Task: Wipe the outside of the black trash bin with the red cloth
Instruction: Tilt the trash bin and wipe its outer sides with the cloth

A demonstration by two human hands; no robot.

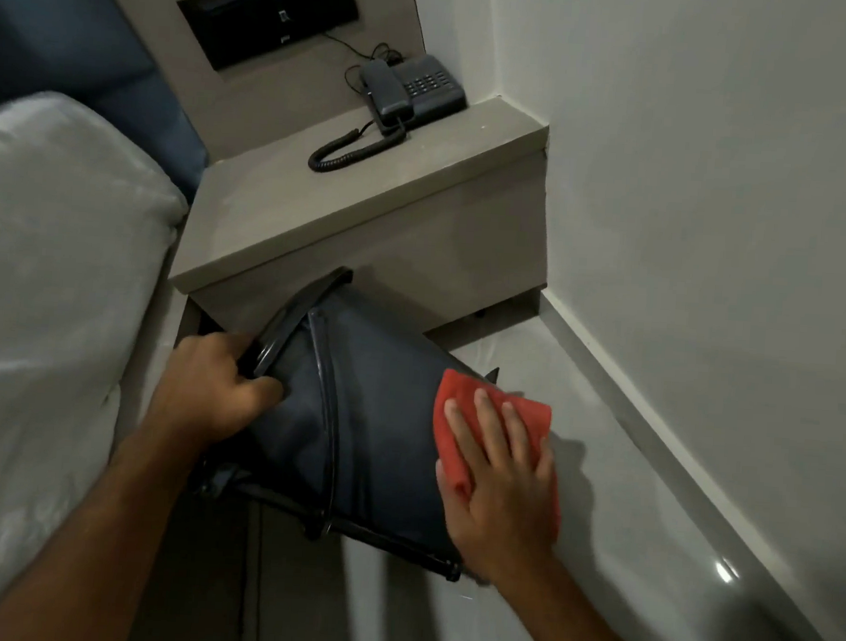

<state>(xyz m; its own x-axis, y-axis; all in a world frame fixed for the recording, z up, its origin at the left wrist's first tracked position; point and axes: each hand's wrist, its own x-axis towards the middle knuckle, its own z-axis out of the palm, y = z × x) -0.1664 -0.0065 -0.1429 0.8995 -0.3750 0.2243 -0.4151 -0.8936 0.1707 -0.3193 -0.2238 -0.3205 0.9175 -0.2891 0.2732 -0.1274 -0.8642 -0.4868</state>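
Bins: one black trash bin (pixel 375 416), tipped over on its side at lower centre of the frame, its rim toward the left and its base toward the right, in front of the bedside unit.
Cloths: one red cloth (pixel 460 411), spread flat on the bin's outer wall near the base, right of centre.
Hands: two, both bare, forearms entering from the bottom edge.
Left hand: the left hand (pixel 209 386), at centre left, is curled closed around the bin's rim, fingers wrapped over the edge.
Right hand: the right hand (pixel 505 479), lower right of centre, lies flat and open on the cloth with fingers spread and extended, palm pressing the cloth against the bin; it grips nothing.
Bedside unit: one grey nightstand (pixel 368 208) in the middle of the frame, against the wall corner.
Telephones: one dark corded telephone (pixel 415 89) at upper centre on the nightstand's back part, its coiled cord trailing forward to the left.
Wall panel: one dark recessed panel (pixel 266 13) at the top, above the nightstand.
Bed: one, with white bedding (pixel 52 273) filling the left side.
Floor: glossy pale floor (pixel 644 557) at lower right, touching the bin.
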